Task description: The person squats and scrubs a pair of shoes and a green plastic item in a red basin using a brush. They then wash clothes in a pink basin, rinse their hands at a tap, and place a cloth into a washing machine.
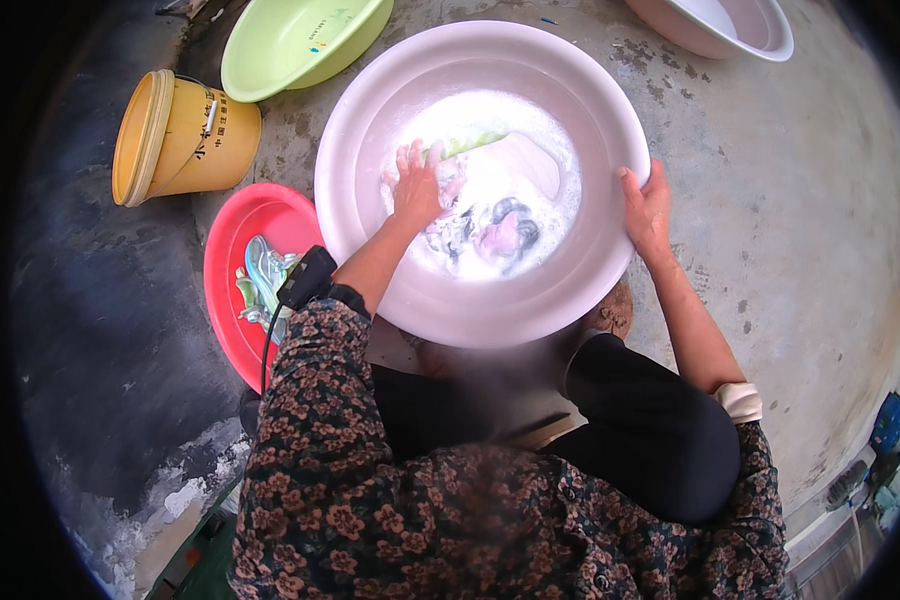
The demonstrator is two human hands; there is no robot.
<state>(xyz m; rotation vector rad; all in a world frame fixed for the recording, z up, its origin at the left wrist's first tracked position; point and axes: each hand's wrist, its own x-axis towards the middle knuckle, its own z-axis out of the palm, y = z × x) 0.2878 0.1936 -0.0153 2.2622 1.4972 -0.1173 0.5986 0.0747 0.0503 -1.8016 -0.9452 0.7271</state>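
Observation:
A large pale pink plastic basin [487, 319] stands before me, with soapy water and white suds [472, 259] inside. Over its left part is my left hand [418, 187], fingers spread at the foam and holding nothing that I can make out. Beside it lies wet cloth, including a pink piece [501, 237] and a dark grey one [527, 231]. A pale flat board-like thing [529, 161] slants out of the suds next to a green strip [469, 144]; glare hides their detail. My right hand [648, 214] grips the basin's right rim, thumb on the inner side.
Left of the basin are a red plastic basin [221, 259] holding pale blue and green items [264, 271], and a tilted yellow bucket [229, 146]. A light green basin [292, 45] and another pale basin [727, 30] stand farther off on the concrete floor [765, 210].

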